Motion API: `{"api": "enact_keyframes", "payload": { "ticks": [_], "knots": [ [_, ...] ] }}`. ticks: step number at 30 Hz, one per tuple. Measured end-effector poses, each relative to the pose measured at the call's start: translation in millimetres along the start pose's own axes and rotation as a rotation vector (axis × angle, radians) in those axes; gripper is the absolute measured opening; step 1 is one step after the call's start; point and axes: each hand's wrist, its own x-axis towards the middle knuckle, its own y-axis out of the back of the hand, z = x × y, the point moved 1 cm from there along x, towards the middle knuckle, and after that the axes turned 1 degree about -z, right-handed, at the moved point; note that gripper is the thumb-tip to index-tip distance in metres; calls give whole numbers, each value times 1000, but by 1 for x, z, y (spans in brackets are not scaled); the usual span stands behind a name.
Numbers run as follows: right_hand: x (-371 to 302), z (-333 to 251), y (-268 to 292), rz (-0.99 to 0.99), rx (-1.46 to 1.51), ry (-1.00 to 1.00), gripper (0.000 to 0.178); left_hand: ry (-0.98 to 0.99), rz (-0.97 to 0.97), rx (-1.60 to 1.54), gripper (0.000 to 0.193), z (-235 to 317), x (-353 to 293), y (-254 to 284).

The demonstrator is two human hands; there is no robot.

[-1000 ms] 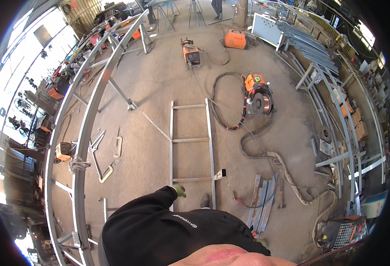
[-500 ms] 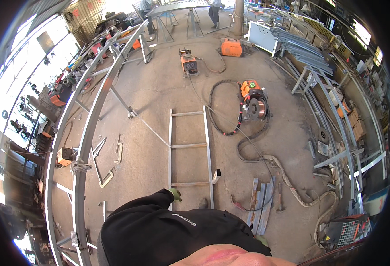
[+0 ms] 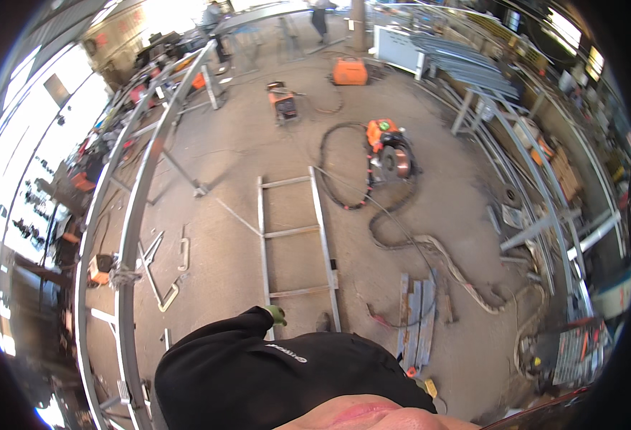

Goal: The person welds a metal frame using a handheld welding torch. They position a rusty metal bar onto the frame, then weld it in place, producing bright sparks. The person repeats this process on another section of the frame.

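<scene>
My left hand [image 3: 277,315], in a green glove, reaches forward at the near end of a ladder-shaped metal frame [image 3: 292,233]. Its fingers look curled, overlapping the left rail in the picture; whether they touch it I cannot make out. Several cross bars join the frame's two rails. A short dark-ended piece of tube [image 3: 333,275] sits against the right rail. My right arm is mostly hidden behind my black-clad body. Past that side show a yellow patch [image 3: 430,388], perhaps my right glove, and a small orange-red thing [image 3: 411,372]. One shoe [image 3: 323,322] stands between the rails.
Several flat steel strips [image 3: 417,319] lie to the right beside a hammer [image 3: 448,308]. An orange wire feeder [image 3: 387,147] trails a long hose across the floor. Clamps [image 3: 166,297] lie left, near a long steel frame [image 3: 140,193]. Two people [image 3: 213,25] stand far back.
The whole view has shifted, so floor things sit further left. My left hand stays by the left rail. The orange-red thing and bright yellow patch now show on the right.
</scene>
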Motion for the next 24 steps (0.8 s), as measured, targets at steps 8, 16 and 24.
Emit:
{"api": "enact_keyframes", "payload": {
  "ticks": [8,16,24],
  "knots": [
    [-53,-5,16,35,-206,71,35,-58,-38,64,72,19,14,3],
    [-85,-3,-4,85,-324,87,36,-277,-90,133,69,3,62,3],
    [-104,10,-36,132,20,-82,39,-106,-67,1,69,5,51,22]
  ]
}}
